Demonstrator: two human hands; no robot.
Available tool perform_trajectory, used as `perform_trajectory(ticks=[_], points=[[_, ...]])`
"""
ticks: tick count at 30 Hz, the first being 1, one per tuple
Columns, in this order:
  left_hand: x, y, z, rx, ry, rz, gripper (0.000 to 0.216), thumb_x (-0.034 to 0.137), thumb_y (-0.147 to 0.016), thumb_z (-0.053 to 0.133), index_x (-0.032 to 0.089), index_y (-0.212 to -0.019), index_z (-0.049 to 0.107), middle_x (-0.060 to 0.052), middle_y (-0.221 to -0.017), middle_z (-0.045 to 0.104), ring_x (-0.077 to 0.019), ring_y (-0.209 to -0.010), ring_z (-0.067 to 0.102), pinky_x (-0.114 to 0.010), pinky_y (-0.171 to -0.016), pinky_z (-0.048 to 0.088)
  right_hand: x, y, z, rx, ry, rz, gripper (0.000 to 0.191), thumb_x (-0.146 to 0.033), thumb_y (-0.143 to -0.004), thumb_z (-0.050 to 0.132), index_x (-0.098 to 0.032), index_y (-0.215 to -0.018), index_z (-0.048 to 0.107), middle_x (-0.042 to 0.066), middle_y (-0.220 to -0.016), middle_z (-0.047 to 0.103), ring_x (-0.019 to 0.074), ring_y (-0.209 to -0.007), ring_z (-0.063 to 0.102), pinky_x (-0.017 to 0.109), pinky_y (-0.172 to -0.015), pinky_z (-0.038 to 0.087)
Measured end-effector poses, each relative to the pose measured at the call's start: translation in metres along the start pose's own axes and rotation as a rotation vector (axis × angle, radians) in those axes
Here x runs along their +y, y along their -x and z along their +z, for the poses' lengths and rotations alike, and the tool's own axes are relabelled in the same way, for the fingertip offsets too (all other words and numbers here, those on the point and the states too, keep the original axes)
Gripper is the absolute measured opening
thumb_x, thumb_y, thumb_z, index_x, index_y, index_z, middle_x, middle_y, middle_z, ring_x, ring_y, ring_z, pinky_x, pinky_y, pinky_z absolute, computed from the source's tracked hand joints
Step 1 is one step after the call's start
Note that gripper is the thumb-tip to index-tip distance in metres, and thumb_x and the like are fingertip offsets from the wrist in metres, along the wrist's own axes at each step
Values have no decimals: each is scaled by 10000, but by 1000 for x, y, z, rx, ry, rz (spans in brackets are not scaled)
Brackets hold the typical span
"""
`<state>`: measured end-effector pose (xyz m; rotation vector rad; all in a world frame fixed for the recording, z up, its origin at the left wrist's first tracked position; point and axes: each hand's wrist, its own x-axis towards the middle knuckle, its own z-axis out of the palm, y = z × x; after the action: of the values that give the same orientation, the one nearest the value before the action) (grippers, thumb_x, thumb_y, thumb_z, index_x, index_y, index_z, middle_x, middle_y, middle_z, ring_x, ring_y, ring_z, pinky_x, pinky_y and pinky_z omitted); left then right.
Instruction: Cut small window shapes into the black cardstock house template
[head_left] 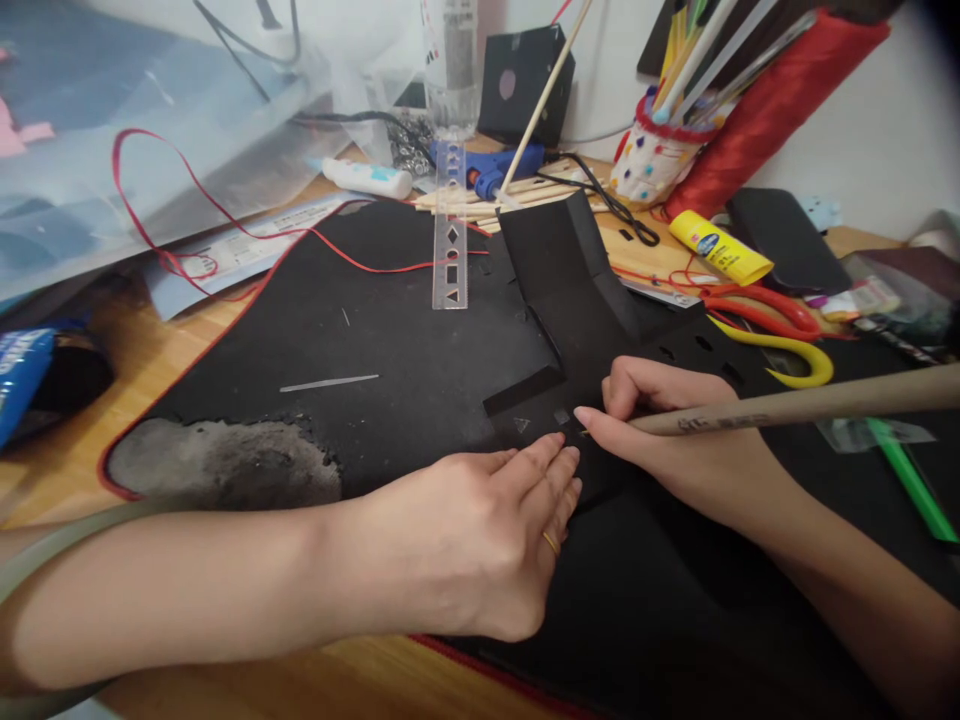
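two hands worked close together on a black foam sheet [570, 300]. the left hand [480, 540] lay flat, fingers spread open, pressing the sheet down. just beside its fingertips, the right hand [667, 430] gripped a brown pencil-like tool [787, 405], tip touching the sheet near small cut-out shapes [540, 420].

Under the left hand [480, 540] lies a black card piece [570, 300] bearing small grey triangle and square marks. The right hand [675, 440] grips a pale tan stick [810, 405]. Beyond that hand sit yellow-and-red scissors [780, 345] and a yellow glue tube [720, 248]; a thin red cord [225, 215] loops far left.
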<state>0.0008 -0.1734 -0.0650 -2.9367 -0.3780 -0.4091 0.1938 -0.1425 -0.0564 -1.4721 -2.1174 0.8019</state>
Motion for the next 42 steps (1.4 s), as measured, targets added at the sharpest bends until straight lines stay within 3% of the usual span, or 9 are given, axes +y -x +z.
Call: perform_trajectory(ticks=[9, 36, 42], points=[[1, 2, 2, -2, 4, -14, 314, 124, -841, 429, -4, -1101, 550, -214, -1154, 519, -295, -1106, 479, -352, -882, 470, 2, -1, -3, -62, -5, -10, 257, -176, -731, 534, -188, -562, 340, -43, -574, 420, 75, -521, 367, 195, -464, 299], [3, 3, 2, 13, 17, -34, 300, 149, -872, 416, 3, -1090, 561, -202, -1138, 536, -285, -1091, 495, -341, -867, 482, 0, -1, -4, -65, 9, 2, 273, -115, -696, 525, -188, -555, 302, -49, -556, 388, 71, -511, 338, 208, -456, 272], [-5, 1, -1, 54, 133, -93, 294, 228, -880, 432, 48, -1033, 608, -151, -1093, 588, -233, -1045, 543, -291, -854, 485, 6, -2, -3, -36, -134, 33, 278, -130, -705, 557, -182, -542, 337, -49, -536, 373, 69, -500, 323, 219, -451, 245]])
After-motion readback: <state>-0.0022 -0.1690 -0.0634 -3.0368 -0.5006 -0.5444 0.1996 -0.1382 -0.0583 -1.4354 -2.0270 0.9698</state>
